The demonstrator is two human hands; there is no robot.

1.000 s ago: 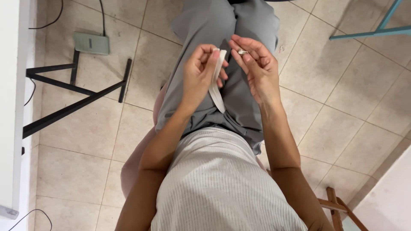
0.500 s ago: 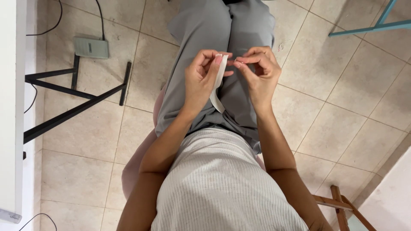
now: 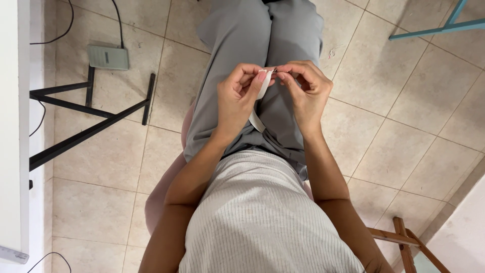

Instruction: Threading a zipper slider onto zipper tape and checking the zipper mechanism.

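Observation:
I sit with my legs in grey trousers (image 3: pixel 262 35) stretched over a tiled floor. My left hand (image 3: pixel 237 98) pinches the top of a narrow white strip (image 3: pixel 256 119) that hangs down over my lap. My right hand (image 3: pixel 305 93) meets it at the strip's upper end, fingertips closed on a tiny dark metal item (image 3: pixel 275 70), too small to identify. Both hands touch at thumb and forefinger above my thighs.
A black metal frame (image 3: pixel 86 116) stands on the floor at left beside a white table edge (image 3: pixel 12 126). A grey box with cables (image 3: pixel 107 56) lies at upper left. Teal bars (image 3: pixel 439 25) sit upper right, wooden legs (image 3: pixel 404 237) lower right.
My hands were apart a second ago; they have come together at the strip's top end. The view has shifted slightly, so my hands sit lower in it.

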